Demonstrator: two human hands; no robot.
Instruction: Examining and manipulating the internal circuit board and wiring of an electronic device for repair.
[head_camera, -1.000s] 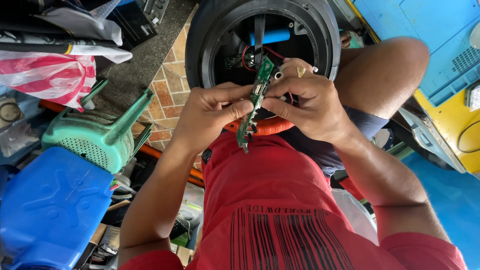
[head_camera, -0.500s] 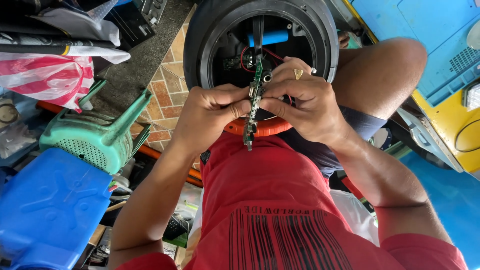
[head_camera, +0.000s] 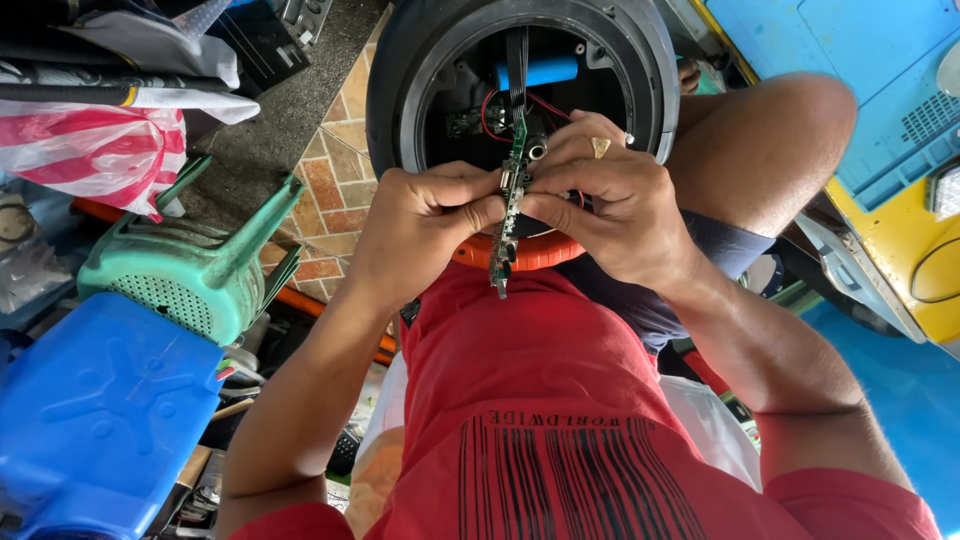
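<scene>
A narrow green circuit board (head_camera: 510, 215) stands edge-on between my two hands. My left hand (head_camera: 425, 225) pinches its left side with thumb and fingers. My right hand (head_camera: 610, 200), with a gold ring on one finger, pinches the right side. The board hangs in front of a round black speaker housing (head_camera: 400, 70) with an orange rim (head_camera: 535, 255). Inside the open housing lie a blue cylindrical battery (head_camera: 540, 72), red wires and a black ribbon cable that runs down to the board's top.
A green plastic stool (head_camera: 190, 265) lies tipped at the left above a blue plastic stool (head_camera: 95, 410). A red-and-white striped bag (head_camera: 90, 150) is at the upper left. A blue and yellow casing (head_camera: 880, 110) fills the right side. My red shirt covers the foreground.
The board has turned from tilted to nearly upright and edge-on. Both hands have shifted slightly and closed in tighter around its middle.
</scene>
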